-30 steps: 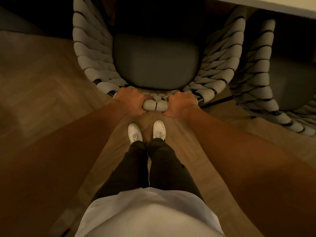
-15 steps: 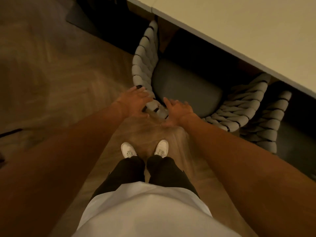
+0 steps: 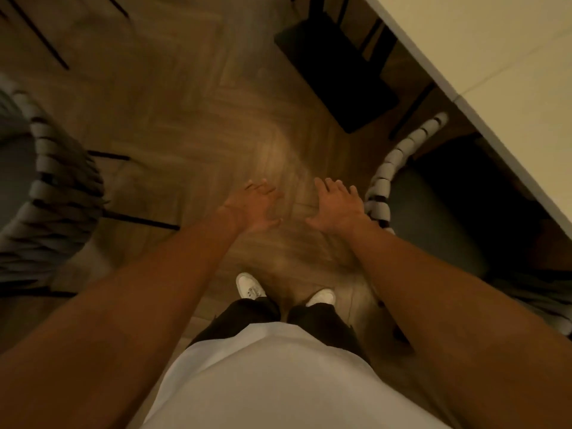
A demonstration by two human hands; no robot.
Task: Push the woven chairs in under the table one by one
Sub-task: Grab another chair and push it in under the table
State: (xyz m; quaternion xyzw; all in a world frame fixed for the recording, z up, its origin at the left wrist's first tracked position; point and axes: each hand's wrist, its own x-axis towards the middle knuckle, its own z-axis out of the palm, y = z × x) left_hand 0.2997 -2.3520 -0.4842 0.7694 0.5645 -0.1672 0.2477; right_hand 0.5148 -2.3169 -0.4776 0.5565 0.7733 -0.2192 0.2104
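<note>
A woven chair (image 3: 383,181) with a grey rope rim and dark seat cushion sits at the right, its seat partly under the pale table (image 3: 483,57). My right hand (image 3: 335,204) hovers with fingers spread just left of that rim, not touching it. My left hand (image 3: 255,205) is held flat over the wooden floor, holding nothing. A second woven chair (image 3: 52,193) stands at the left edge, blurred, away from the table.
A dark table base (image 3: 334,69) with black legs sits on the floor under the table's end at upper right. Thin black chair legs (image 3: 139,221) lie on the herringbone wood floor at left. My white shoes (image 3: 250,287) stand below the hands.
Both hands let go of the right chair's back and came off it, fingers straightened. The view swung left, bringing the second chair into sight at the left edge.
</note>
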